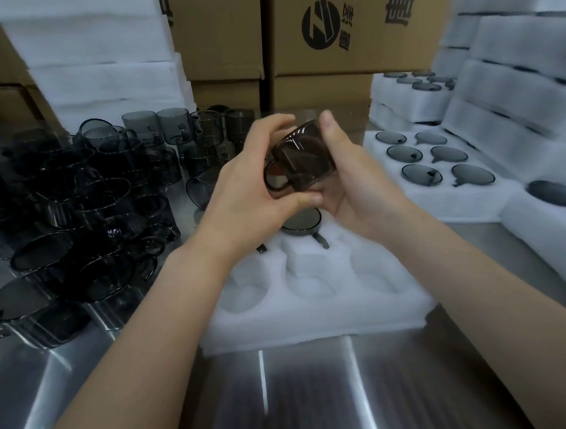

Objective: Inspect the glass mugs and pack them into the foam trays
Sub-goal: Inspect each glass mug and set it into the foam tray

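Turning a smoked glass mug (300, 160) over the foam tray (312, 279) on the desk (302, 395), left grip (260, 182) and right grip (352, 177) both clasped round its wall. Probably rigid, slick, breakable; better held by body than thin handle.

Dim overall; glare streaks on steel table (306, 395); edges warped.

Foam tray (314, 315) sits dead ahead on the table (286, 396), one mug (301, 220) in a far pocket. Loose mugs (76, 220) crowd my left, filled trays (439, 185) my right, cartons (330, 29) behind.
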Motion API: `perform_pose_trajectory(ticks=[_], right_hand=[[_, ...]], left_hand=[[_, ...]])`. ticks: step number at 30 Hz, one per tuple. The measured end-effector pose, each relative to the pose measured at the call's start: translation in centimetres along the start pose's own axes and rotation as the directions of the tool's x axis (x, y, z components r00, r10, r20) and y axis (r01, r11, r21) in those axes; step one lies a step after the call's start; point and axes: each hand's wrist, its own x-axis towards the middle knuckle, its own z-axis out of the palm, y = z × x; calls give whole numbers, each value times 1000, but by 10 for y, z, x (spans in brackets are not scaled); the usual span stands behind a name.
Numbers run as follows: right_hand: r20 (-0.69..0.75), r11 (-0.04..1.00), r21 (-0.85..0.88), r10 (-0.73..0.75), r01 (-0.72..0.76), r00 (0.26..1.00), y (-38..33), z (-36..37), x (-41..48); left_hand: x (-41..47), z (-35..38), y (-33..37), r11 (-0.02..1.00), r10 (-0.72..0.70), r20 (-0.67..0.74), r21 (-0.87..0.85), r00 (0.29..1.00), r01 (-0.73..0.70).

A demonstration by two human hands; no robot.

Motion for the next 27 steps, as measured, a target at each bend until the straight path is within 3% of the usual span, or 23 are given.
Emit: perform_pose_trajectory(ticks=[3, 5, 9, 14, 17, 19, 21, 27], right_hand=[[-101, 945, -280, -201, 166, 974, 6, 2, -1], [-112, 930, -319, -226, 181, 968, 8, 3, -1], [-138, 987, -121, -118, 102, 983, 0, 0, -3], [-147, 991, 128, -18, 37, 989, -6, 0, -1], [81, 950, 287, 103, -122, 991, -6, 0, 0], [239, 937, 280, 141, -208, 961, -5, -2, -1], [280, 959, 196, 143, -202, 949, -4, -3, -1], [137, 982, 187, -6, -20, 991, 2, -5, 0]], left_hand=[[-1, 1, 6, 993, 16, 4, 115, 1000, -17], [-1, 0, 9, 992, 21, -19, 126, 1000, -18], [-2, -1, 10, 998, 20, 3, 58, 1000, -20], [-3, 1, 9, 990, 131, 38, 47, 991, -133], [-2, 1, 7, 990, 134, 25, 40, 991, -135], [-2, 0, 7, 994, 98, 19, 44, 995, -98], [-1, -1, 6, 996, 56, 29, 70, 998, -58], [0, 3, 5, 988, 36, 11, 153, 999, -37]])
